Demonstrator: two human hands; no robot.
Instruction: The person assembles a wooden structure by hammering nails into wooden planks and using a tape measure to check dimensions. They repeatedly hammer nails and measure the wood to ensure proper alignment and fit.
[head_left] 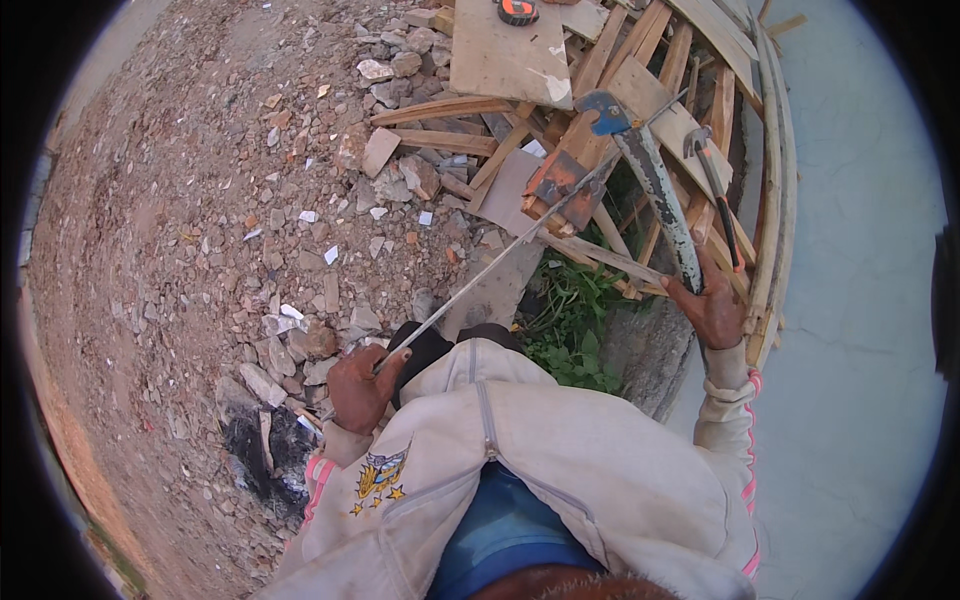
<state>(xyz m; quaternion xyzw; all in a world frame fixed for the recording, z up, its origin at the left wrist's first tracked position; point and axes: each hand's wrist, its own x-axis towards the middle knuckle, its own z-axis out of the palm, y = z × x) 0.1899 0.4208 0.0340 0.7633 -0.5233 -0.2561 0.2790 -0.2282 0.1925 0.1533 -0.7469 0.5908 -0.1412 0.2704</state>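
Note:
My left hand (360, 388) is closed around the near end of a thin metal rod (480, 275). The rod slants up to the right, over an orange, rust-worn metal block (572, 190), and its far tip passes beside the blue head of a lever tool (662, 190). That lever is a long metal bar with chipped pale paint, curving down toward me. At its lower end my right hand (715, 308) grips it, thumb on the near side. How rod and blue head meet is too unclear to tell. Just right of the lever lies a hammer (718, 195) with a black and orange handle.
Wooden boards and offcuts (450, 140) are heaped ahead, with a tape measure (518, 12) on a flat panel (505, 60). Long poles (775, 200) edge a pale smooth surface (860, 300) at right. Stony rubble (200, 220) spreads left; green weeds (570, 320) grow in front.

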